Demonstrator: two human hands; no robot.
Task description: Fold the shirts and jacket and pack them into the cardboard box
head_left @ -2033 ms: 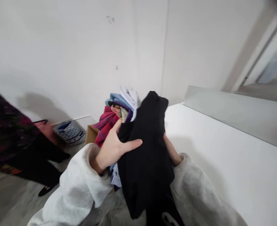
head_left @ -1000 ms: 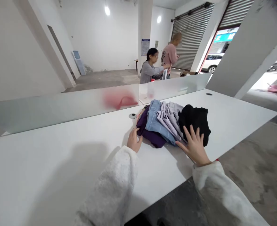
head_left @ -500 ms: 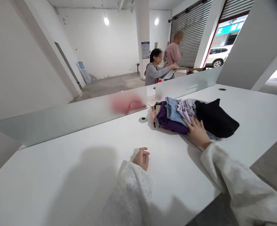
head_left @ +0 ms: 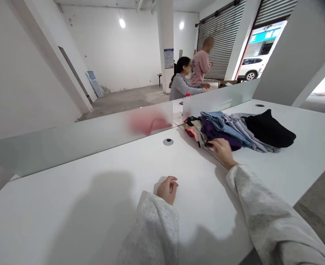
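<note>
A spread pile of clothes lies to the right, close to the desk divider. It has a patterned garment [head_left: 196, 129] at its left end, then a purple garment [head_left: 216, 131], a light blue garment [head_left: 219, 121], a pale lilac garment [head_left: 241, 129] and a black garment [head_left: 273, 129]. My right hand [head_left: 223, 151] is at the pile's near left side, its fingers pinched at the patterned garment's edge, beside the purple one. My left hand [head_left: 167, 189] rests on the white desk [head_left: 96, 209], loosely curled and holding nothing, a gap between thumb and fingers.
A frosted divider [head_left: 109, 130] runs along the desk's far side. A cable hole [head_left: 168, 142] sits left of the pile. Beyond the divider, one person [head_left: 181, 86] sits and another [head_left: 200, 66] stands. A red-capped bottle [head_left: 188, 96] is behind the divider.
The pile has been fanned out to the right, baring more of the patterned garment. My right hand has gone from lying on the lilac garment to the pile's left end. My left hand stays put.
</note>
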